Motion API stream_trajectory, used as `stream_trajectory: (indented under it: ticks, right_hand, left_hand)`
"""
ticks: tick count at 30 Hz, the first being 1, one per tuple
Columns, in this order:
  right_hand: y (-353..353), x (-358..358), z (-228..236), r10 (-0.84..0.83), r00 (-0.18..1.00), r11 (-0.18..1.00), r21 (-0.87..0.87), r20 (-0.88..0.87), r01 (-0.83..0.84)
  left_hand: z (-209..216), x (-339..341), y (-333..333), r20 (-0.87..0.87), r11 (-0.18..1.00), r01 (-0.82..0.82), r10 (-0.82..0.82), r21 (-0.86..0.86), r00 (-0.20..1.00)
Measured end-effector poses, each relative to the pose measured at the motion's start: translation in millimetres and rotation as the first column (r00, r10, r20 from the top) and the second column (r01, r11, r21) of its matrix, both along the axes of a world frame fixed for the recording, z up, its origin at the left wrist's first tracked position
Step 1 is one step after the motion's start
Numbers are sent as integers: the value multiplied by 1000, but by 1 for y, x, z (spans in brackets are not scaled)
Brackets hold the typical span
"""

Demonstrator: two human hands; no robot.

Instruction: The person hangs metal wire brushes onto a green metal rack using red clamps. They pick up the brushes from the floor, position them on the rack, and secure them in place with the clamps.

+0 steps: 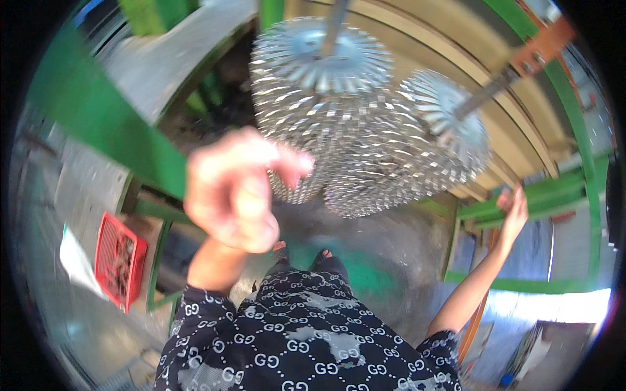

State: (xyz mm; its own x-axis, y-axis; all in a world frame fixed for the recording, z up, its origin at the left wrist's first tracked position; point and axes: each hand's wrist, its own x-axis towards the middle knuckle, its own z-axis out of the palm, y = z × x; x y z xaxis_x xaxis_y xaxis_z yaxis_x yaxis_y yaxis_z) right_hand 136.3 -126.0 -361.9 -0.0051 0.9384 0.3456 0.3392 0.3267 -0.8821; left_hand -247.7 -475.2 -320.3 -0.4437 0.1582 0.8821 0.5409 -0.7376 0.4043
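Observation:
My left hand [235, 192] is raised close in front, blurred, its fingers partly bent and apart with no object visible in them. Behind its fingertips are two thick rollers made of many toothed metal discs, the left roller [306, 111] and the right roller [398, 163]; whether the hand touches them cannot be made out. My right hand [514, 208] reaches out to the far right, fingers extended and loosely apart. It is at a green frame rail [554, 195], and contact with it is unclear.
Metal shafts run through the rollers, the right one meeting an orange-brown bracket [541, 49]. Wooden slats [450, 42] lie behind them. A thick green beam [104, 117] crosses the left. A red basket [139, 274] with dark pieces sits lower left. My feet stand on the floor below.

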Motion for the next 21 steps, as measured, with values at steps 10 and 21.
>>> stream_trajectory:
  ticks: [10,21]
  right_hand:
    - [-173,6,-473,819,570,104,-994,70,-28]
    - [-346,-171,-380,994,-108,-80,-879,-34,-469]
  left_hand:
    - [-257,180,-281,-202,-182,-92,811,-979,549]
    - [-397,640,-365,-74,387,513,740,-766,-669]
